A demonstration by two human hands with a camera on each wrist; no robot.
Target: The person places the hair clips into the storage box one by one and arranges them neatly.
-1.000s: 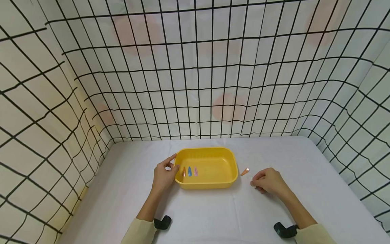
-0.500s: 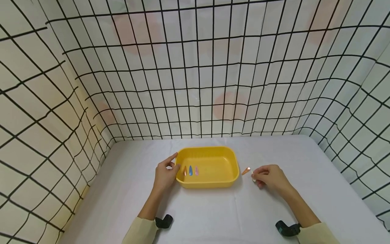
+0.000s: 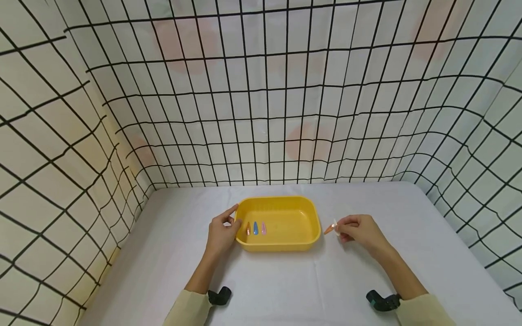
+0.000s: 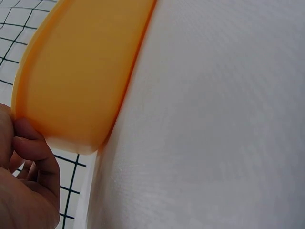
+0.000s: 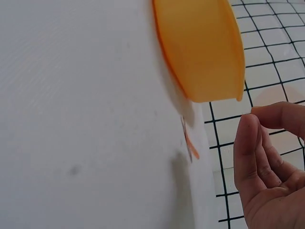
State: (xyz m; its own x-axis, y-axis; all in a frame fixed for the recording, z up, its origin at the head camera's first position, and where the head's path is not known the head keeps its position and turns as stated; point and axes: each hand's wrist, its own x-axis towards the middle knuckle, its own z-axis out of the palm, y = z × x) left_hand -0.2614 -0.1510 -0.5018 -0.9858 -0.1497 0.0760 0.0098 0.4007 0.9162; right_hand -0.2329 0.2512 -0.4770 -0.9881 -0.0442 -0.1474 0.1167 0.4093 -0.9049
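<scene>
On the surface (image 3: 281, 290) the yellow tray (image 3: 279, 247) is sitting, the left hand (image 3: 220, 235) gripping its left rim. The right hand (image 3: 362, 233) is hovering beyond its right end, fingertips meeting; a low pass could be knocking away the orange clip (image 3: 328, 229) between. Inside, a copper clip (image 3: 248, 228), blue clip (image 3: 255, 227) and pink clip (image 3: 263, 227) are resting. I'm failing to tell whether fingertips are pinching the blurry pale sliver (image 3: 335, 222).

Surface (image 3: 277, 280), white-covered, one. Tray (image 3: 289, 225), yellow, one; left hand (image 3: 221, 234) grips its left end. Clips inside, upright row: brown-orange clip (image 3: 248, 228), blue clip (image 3: 255, 228), pink clip (image 3: 263, 228). Orange clip (image 3: 328, 229), one, outside, right of tray. Right hand (image 3: 361, 232) beside it, pinching small pale item (image 3: 336, 232), indistinct. Black grid (image 3: 268, 118), behind.
</scene>
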